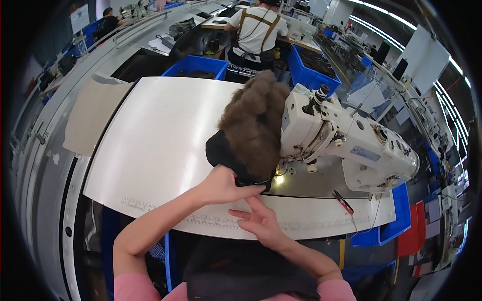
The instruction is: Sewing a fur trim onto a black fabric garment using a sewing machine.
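Note:
A fluffy brown fur piece (pixel 258 120) joined to black fabric (pixel 221 150) stands on the white table beside the needle end of a white sewing machine (pixel 346 135). At the black fabric's near edge, my left hand (pixel 223 186) is closed on it, thumb stretched to the right along the edge. Most of its fingers are hidden behind the fabric. Just below, my right hand (pixel 260 223) has its fingers apart, and its index fingertip reaches up to the left thumb. No object shows in the right hand. A small lamp lights the machine bed (pixel 311 183).
Thread snips with red-and-black handles (pixel 343 202) lie on the table's right part. A printed ruler scale (pixel 201 218) runs along the near edge. Blue bins (pixel 196 65) stand beyond the table. A person in a white shirt (pixel 256 30) sits ahead, back turned.

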Motion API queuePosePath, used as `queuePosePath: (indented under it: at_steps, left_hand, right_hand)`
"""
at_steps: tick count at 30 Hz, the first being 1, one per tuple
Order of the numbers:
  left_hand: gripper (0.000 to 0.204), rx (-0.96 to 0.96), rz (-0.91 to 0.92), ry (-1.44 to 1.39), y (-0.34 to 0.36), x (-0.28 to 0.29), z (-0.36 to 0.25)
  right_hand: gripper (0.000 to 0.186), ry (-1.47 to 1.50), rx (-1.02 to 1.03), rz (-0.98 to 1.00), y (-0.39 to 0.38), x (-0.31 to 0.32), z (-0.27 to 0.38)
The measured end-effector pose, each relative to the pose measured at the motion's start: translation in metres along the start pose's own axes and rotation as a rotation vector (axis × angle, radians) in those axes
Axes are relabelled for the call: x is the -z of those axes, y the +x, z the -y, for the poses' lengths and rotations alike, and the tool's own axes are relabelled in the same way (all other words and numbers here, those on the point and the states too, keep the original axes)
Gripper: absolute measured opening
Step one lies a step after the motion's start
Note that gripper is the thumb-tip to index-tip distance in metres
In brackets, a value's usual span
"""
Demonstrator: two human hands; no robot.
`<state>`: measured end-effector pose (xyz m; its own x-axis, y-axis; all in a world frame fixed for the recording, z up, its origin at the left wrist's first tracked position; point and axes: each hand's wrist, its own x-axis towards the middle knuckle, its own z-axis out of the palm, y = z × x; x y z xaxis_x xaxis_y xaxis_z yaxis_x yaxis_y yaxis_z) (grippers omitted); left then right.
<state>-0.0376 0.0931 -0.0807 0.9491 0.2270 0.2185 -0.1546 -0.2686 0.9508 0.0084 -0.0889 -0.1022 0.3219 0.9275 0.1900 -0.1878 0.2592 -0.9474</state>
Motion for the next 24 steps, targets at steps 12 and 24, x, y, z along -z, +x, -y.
queuePosePath:
  at_steps: [12,24]
  left_hand:
    - [0.035,0.228,-0.253,-0.335,-0.012,0.0,-0.006]
    - [0.03,0.275,-0.328,-0.071,-0.023,-0.026,-0.024]
  right_hand:
    - [0.04,-0.504,0.085,-0.109,-0.027,0.016,0.017]
    - [0.019,-1.289,0.548,-0.066,0.043,0.093,0.014]
